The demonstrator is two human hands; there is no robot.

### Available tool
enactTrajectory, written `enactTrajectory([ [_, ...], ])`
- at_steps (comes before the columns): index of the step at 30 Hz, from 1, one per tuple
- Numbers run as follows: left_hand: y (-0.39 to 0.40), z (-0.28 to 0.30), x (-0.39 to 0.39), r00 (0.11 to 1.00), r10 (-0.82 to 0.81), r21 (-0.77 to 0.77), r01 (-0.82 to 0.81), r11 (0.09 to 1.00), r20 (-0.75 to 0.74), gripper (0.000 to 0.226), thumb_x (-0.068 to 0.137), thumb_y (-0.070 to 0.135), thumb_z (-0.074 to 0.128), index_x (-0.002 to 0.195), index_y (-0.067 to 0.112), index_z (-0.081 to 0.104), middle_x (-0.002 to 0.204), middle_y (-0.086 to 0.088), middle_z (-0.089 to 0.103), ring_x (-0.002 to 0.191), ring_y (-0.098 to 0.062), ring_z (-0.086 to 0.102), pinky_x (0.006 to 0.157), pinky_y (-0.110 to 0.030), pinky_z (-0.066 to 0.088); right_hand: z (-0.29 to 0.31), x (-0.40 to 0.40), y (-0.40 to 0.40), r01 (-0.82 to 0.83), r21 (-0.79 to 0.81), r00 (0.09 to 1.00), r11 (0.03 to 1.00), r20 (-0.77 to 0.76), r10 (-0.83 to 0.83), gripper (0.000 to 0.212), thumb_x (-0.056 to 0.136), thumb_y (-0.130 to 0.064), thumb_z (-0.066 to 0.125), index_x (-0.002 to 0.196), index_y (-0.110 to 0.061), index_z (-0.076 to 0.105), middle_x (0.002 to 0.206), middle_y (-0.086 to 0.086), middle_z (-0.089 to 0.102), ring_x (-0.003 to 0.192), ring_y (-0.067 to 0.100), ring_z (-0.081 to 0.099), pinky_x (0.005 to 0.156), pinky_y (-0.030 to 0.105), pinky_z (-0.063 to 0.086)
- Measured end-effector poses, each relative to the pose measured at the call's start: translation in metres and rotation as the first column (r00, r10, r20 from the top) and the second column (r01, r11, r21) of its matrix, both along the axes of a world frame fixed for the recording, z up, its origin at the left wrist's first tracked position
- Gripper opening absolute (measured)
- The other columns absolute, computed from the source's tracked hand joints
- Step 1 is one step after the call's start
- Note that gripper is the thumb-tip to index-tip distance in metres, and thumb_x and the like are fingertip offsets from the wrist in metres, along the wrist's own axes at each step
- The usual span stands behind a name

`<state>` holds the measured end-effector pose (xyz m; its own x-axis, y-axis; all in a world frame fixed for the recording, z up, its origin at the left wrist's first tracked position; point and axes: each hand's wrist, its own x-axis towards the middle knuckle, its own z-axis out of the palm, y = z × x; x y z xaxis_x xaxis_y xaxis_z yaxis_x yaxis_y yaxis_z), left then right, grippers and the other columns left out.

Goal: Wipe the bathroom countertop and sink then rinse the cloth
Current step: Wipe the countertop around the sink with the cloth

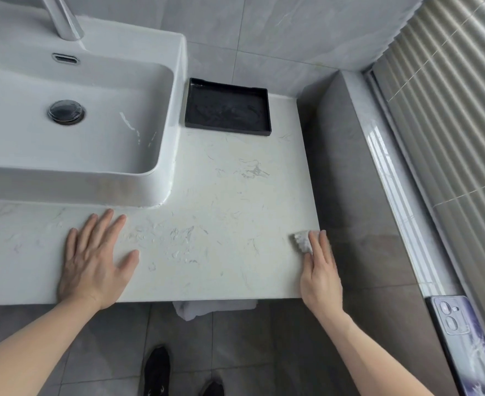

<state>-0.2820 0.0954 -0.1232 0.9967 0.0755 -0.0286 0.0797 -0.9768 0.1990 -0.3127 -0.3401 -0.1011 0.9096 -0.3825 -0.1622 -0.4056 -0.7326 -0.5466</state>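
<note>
The white marbled countertop [221, 195] fills the middle of the head view. A white vessel sink [155, 81] with a dark drain plug [66, 112] sits at its upper left, under a chrome faucet [65, 18]. My left hand [95, 258] lies flat with fingers spread on the counter's front edge, below the sink, and holds nothing. At the counter's right front corner my right hand [319, 270] presses a small grey-white cloth [302, 241] against the surface; only the cloth's end shows past my fingers.
A black shallow tray [228, 108] sits at the back of the counter beside the sink. A grey tiled ledge [349, 167] borders the counter's right side. A phone [464, 338] lies on the sill at right. A towel [207, 308] hangs under the counter.
</note>
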Motion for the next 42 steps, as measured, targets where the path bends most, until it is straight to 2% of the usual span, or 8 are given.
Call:
enactTrajectory([
  [6,0.0,0.0,0.0,1.0,0.001,-0.003,-0.001,1.0,0.007,0.08,0.088,0.058,0.038,0.161,0.028,0.031,0.173,0.006,0.017,0.16,-0.019,0.009,0.129,-0.049,0.006,0.024,0.028,0.027,0.185,0.185,0.962,0.965,0.165,-0.216,0.04,0.114,-0.027,0.031,0.151,-0.035,0.043,0.161,-0.029,0.03,0.148,0.013,0.041,0.117,0.037,0.037],
  [13,0.0,0.0,0.001,1.0,-0.003,-0.01,0.003,1.0,0.016,0.08,0.087,0.058,0.038,0.161,0.027,0.033,0.172,0.006,0.019,0.16,-0.02,0.012,0.129,-0.049,0.007,0.013,0.038,0.137,-0.527,0.049,0.849,0.849,0.07,0.523,0.048,0.111,-0.022,0.039,0.156,-0.039,0.036,0.172,-0.013,0.015,0.161,0.023,-0.001,0.129,0.05,-0.002],
  [18,0.0,0.0,0.001,1.0,-0.007,-0.007,0.007,1.0,0.01,0.08,0.087,0.058,0.038,0.161,0.027,0.033,0.172,0.007,0.019,0.16,-0.02,0.012,0.129,-0.048,0.006,-0.006,0.011,0.155,-0.685,-0.174,0.724,0.708,-0.056,0.687,0.052,0.113,-0.04,0.027,0.164,-0.036,0.019,0.175,-0.006,0.002,0.16,0.029,-0.017,0.128,0.053,-0.011],
  [22,0.001,-0.001,0.001,1.0,-0.003,-0.009,0.003,1.0,0.002,0.08,0.087,0.058,0.038,0.161,0.028,0.031,0.173,0.007,0.017,0.16,-0.019,0.01,0.129,-0.048,0.006,-0.011,0.009,0.104,-0.583,-0.192,0.809,0.789,-0.054,0.585,0.057,0.11,-0.049,0.027,0.165,-0.04,0.012,0.174,-0.012,-0.004,0.16,0.019,-0.018,0.129,0.046,-0.012],
  [28,0.0,-0.001,0.001,1.0,-0.002,-0.008,0.002,1.0,0.011,0.08,0.087,0.058,0.039,0.161,0.028,0.032,0.173,0.007,0.018,0.16,-0.019,0.01,0.128,-0.05,0.008,-0.005,0.036,0.008,-0.134,-0.06,0.991,0.989,0.005,0.135,0.048,0.11,-0.027,0.032,0.157,-0.031,0.038,0.172,-0.005,0.022,0.16,0.02,0.017,0.125,0.05,0.026],
  [32,0.0,0.0,0.0,1.0,-0.002,-0.005,0.002,1.0,0.008,0.08,0.087,0.058,0.038,0.161,0.028,0.031,0.173,0.007,0.017,0.16,-0.019,0.01,0.129,-0.05,0.007,0.019,0.052,0.0,0.144,0.086,0.983,0.986,0.104,-0.153,0.038,0.113,-0.028,0.031,0.146,-0.039,0.045,0.168,-0.014,0.031,0.154,0.018,0.033,0.118,0.046,0.039],
  [36,0.0,-0.001,0.0,1.0,0.001,-0.008,-0.001,1.0,0.004,0.08,0.087,0.058,0.038,0.161,0.028,0.031,0.173,0.006,0.018,0.16,-0.019,0.01,0.129,-0.05,0.007,0.029,0.064,0.058,-0.099,0.211,0.969,0.972,0.244,0.046,0.038,0.113,-0.022,0.035,0.146,-0.033,0.049,0.162,-0.015,0.038,0.154,0.01,0.032,0.125,0.038,0.028],
  [42,0.0,0.0,0.0,1.0,-0.002,-0.01,0.002,1.0,0.01,0.081,0.087,0.058,0.038,0.161,0.028,0.031,0.173,0.007,0.017,0.16,-0.018,0.009,0.129,-0.05,0.007,0.006,0.067,0.161,-0.552,0.084,0.833,0.83,0.1,0.544,0.043,0.113,-0.03,0.035,0.155,-0.036,0.04,0.173,-0.008,0.018,0.161,0.016,0.003,0.129,0.05,0.0],
])
